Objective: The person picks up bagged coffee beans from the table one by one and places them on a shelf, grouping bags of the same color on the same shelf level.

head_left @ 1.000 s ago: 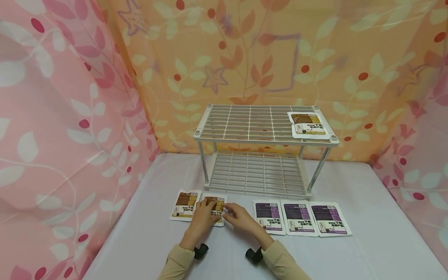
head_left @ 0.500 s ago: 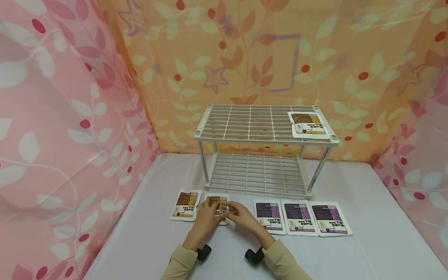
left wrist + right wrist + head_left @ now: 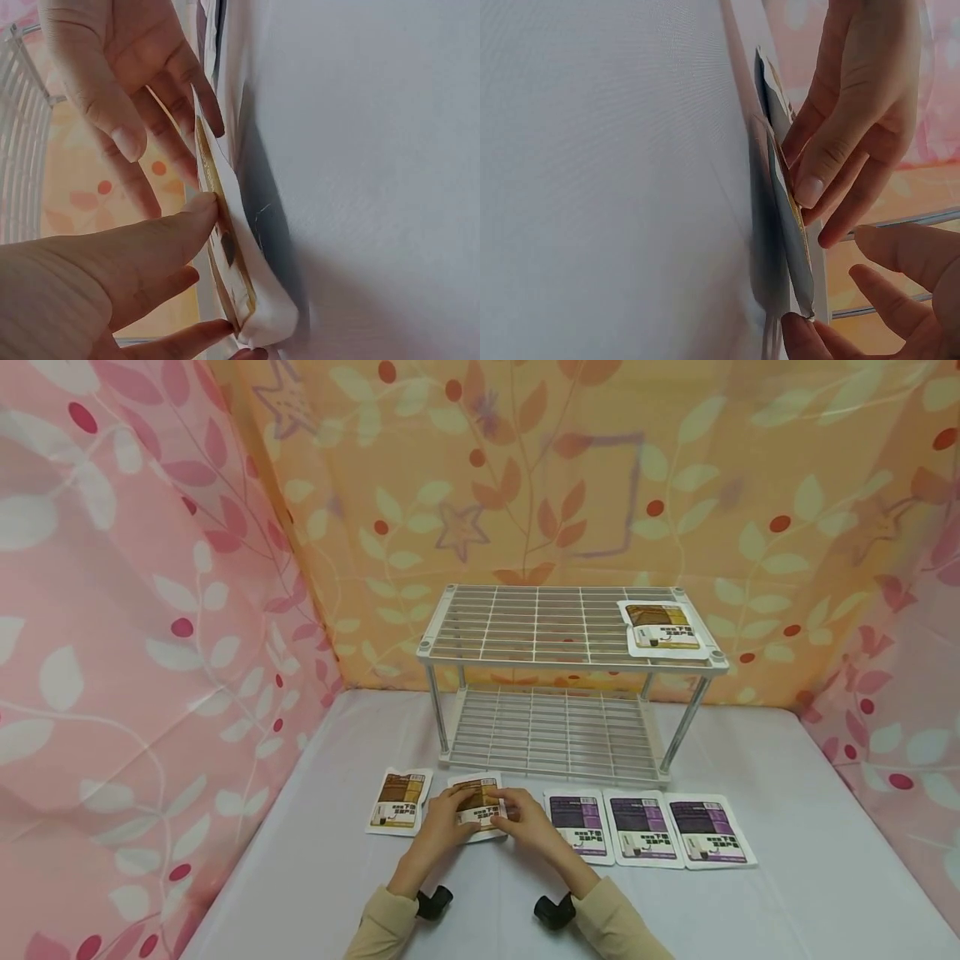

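Counter (image 3: 787, 877) covered in pale lilac-white cloth, walled on three sides by leaf-print fabric: pink at left (image 3: 112, 635) and right, orange at the back (image 3: 570, 477). White two-tier wire rack (image 3: 555, 635) stands at the back centre; one brown-label packet (image 3: 663, 628) lies on the right end of its top tier. On the counter in front of the rack, a row: a brown packet at far left (image 3: 397, 800), then the held brown packet (image 3: 480, 806), then three purple packets (image 3: 648, 828) side by side to the right.

Left hand (image 3: 438, 827) and right hand (image 3: 536, 822) both grip the held packet, fingers curled on its left and right edges, thumbs on its face.

Head view: packet looks near flat, just off the row. Left wrist view: packet (image 3: 225, 255) raised off the cloth, casting a shadow, far edge up, fingers (image 3: 172, 232) pinching it. Right wrist view shows the same from the other side: packet (image 3: 787, 247) edge-on, apart from the cloth along most of its length, second packet behind it.
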Demonstrator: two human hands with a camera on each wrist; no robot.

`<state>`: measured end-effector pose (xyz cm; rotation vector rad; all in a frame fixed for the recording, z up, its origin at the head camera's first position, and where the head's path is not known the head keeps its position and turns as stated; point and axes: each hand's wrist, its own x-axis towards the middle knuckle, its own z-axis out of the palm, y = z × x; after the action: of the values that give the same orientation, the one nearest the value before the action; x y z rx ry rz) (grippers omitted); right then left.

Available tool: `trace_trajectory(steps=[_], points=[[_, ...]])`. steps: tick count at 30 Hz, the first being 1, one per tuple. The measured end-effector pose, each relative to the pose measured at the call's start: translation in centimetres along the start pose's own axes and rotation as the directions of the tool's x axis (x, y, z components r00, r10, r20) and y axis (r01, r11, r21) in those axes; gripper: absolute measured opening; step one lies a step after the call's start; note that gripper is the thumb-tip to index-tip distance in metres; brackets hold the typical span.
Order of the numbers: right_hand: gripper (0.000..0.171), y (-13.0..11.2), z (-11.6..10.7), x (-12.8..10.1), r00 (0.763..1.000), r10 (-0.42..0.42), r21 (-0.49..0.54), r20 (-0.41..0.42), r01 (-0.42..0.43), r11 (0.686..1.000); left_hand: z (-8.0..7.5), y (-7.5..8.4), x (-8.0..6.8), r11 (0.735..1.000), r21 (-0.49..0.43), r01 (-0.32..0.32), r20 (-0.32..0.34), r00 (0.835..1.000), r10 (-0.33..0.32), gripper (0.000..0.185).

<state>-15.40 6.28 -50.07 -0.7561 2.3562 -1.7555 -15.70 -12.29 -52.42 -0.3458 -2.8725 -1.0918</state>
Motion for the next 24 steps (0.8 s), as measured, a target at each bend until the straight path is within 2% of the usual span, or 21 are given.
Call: trace_trajectory(steps=[2,9,17,24], points=[[0.041,0.4,0.0,0.0,1.0,0.0,-0.002,-0.017,0.0,1.0,0.0,0.1,-0.1,1.0,-0.016,-0.001,-0.004,1.0,0.001,0.054],[0.047,3.6,0.2,0.0,0.998,-0.006,-0.112,-0.055,0.0,0.994,-0.1,0.5,-0.4,0.999,-0.045,0.01,-0.022,1.0,-0.011,0.056],[0.049,3.4,-0.8,-0.4,0.994,0.007,-0.182,-0.113,-0.028,0.983,-0.2,0.9,-0.2,0.997,-0.078,-0.013,-0.046,0.999,0.009,0.056],[0.049,3.6,-1.6,-0.7,0.985,0.001,-0.187,-0.174,-0.034,0.982,0.2,1.3,0.3,0.993,-0.11,-0.033,-0.093,0.995,0.022,0.055]])
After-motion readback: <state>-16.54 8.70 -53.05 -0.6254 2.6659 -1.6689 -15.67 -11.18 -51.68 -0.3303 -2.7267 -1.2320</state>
